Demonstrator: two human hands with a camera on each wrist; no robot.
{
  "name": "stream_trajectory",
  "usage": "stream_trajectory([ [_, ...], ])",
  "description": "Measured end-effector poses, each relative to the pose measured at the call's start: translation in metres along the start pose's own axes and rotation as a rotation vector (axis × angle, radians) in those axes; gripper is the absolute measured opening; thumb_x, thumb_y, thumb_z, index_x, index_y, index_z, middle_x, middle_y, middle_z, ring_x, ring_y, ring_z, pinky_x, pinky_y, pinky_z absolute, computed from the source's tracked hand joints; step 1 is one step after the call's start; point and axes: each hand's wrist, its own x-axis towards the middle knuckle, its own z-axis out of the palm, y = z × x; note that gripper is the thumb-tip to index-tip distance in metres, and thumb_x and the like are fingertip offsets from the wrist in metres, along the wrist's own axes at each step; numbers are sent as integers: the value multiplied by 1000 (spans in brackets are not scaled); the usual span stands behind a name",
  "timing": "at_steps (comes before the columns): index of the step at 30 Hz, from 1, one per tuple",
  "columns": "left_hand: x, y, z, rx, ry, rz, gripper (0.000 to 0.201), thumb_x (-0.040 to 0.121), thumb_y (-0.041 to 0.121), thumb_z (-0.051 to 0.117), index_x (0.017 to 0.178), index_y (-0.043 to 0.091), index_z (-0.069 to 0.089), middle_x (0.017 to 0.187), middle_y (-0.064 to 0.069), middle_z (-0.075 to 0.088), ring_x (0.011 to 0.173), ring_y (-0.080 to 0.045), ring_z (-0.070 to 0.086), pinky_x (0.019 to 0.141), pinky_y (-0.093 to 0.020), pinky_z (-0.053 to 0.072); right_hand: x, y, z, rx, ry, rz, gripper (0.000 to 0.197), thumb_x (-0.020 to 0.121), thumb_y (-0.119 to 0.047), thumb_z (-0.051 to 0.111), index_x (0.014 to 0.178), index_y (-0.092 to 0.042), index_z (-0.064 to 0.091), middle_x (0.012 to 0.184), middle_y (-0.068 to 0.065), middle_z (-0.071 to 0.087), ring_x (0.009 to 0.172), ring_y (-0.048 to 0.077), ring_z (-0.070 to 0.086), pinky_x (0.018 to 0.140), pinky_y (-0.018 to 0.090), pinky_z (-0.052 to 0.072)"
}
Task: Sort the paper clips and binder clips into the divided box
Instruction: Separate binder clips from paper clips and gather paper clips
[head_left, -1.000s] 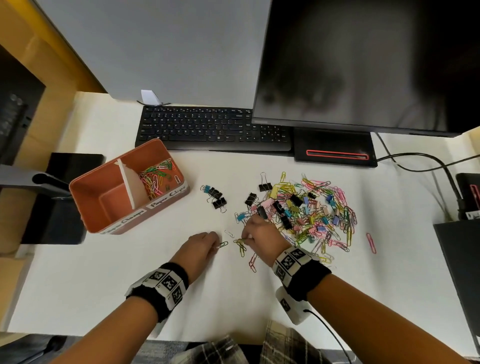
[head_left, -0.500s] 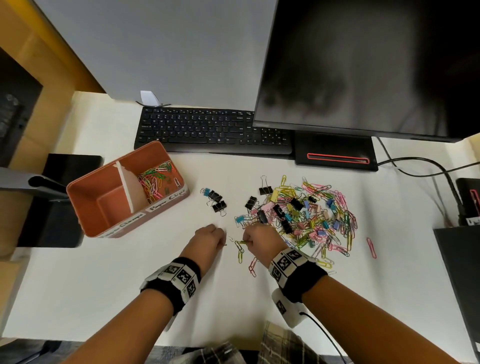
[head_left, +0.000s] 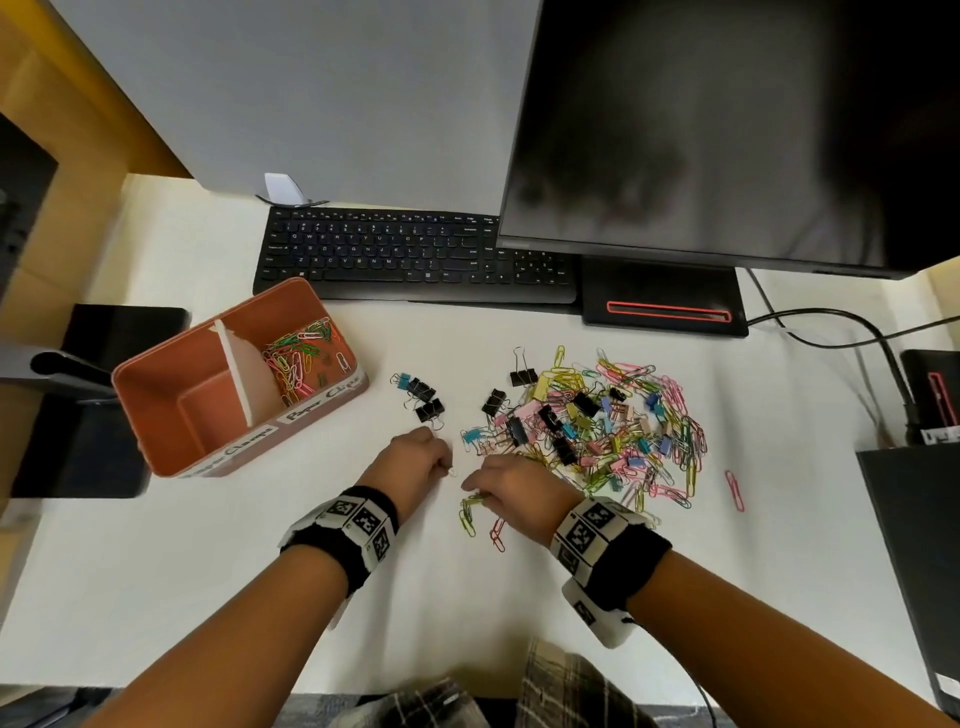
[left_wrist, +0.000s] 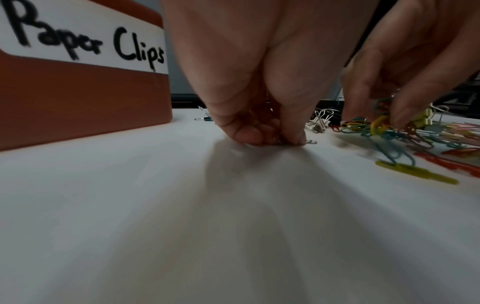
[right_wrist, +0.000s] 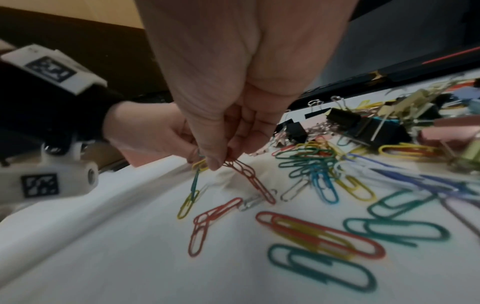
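handwritten "paper clips" on the divided box (left_wrist: 85, 86) white label (left_wrist: 85, 41)

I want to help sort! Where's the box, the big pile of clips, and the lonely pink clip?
divided box (head_left: 156, 457), head view, on its front wall.
pile of clips (head_left: 597, 415), head view, on its middle.
pink paper clip (head_left: 734, 489), head view, on its wire loop.

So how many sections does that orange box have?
2. The right section, labelled Paper Clips, holds coloured paper clips; the left section, past the white divider, shows no clips, though its near wall may hide some.
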Motion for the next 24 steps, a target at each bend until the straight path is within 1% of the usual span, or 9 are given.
stream_trajectory([
  [2, 0, 0, -2, 11, 20, -22, 14, 87, 9, 52, 94, 7, 64, 101, -9, 55, 94, -27, 52, 80, -27, 40, 3, -3, 7, -66, -52, -47, 35, 89, -4, 48, 121, -13, 58, 108, 14, 58, 100, 32, 56, 84, 39, 50],
  [4, -2, -2, -3, 16, 30, -31, 13, 87, 8, 50, 91, 7, 62, 99, -9, 54, 93, -27, 52, 79, -28, 41, 6, -3, 14, -136, -102, -92, 43, 84, 3, 51, 122, -16, 58, 106, 14, 56, 98, 34, 56, 76, 35, 48],
  [7, -5, -8, -5, 34, 35, -35, 11, 88, 9, 50, 89, 7, 60, 93, -10, 57, 90, -28, 53, 77, -29, 41, 6, -4, 21, -205, -136, -126, 50, 80, 9, 53, 124, -16, 56, 109, 15, 54, 100, 33, 54, 76, 36, 45],
  [11, -8, -13, -3, 27, 54, -43, 9, 88, 10, 50, 90, 8, 58, 90, -11, 60, 87, -28, 54, 76, -31, 43, 9, 1, 24, -202, -82, -106, 30, 85, 4, 54, 111, -10, 63, 105, 14, 57, 96, 32, 56, 72, 33, 45],
  [15, -12, -16, 0, 15, 80, -1, 13, 90, 9, 49, 95, 7, 61, 93, -11, 62, 89, -27, 55, 78, -30, 43, 10, 8, 15, -129, -26, -6, 23, 91, -1, 50, 108, -7, 65, 110, 11, 56, 97, 27, 58, 82, 33, 50],
  [18, -23, -18, 1, -41, 74, 98, 11, 89, 12, 52, 94, 11, 62, 91, -5, 64, 86, -20, 56, 81, -30, 46, 4, 15, 5, -32, 13, 56, 23, 93, -6, 47, 107, -7, 65, 109, 10, 58, 99, 24, 57, 89, 34, 49],
  [20, -34, -15, 4, -76, 65, 185, 11, 90, 16, 53, 96, 15, 62, 88, 1, 62, 81, -14, 55, 79, -20, 41, -3, 17, -4, 31, 51, 81, 23, 95, -13, 46, 106, -8, 65, 109, 9, 60, 101, 22, 56, 92, 32, 46],
  [22, -43, -1, 12, -98, 4, 247, 17, 90, 19, 53, 106, 16, 61, 88, 4, 61, 81, -11, 52, 78, -9, 31, -15, 23, -12, 75, 111, 119, 23, 95, -16, 46, 105, -7, 65, 108, 9, 61, 102, 21, 56, 91, 29, 44],
  [24, -50, 7, 22, -84, -73, 285, 27, 92, 22, 51, 119, 17, 56, 96, 1, 62, 90, -12, 52, 83, -9, 29, -19, 24, -16, 86, 144, 139, 22, 95, -15, 47, 104, -7, 65, 108, 9, 61, 102, 21, 56, 92, 29, 44],
])
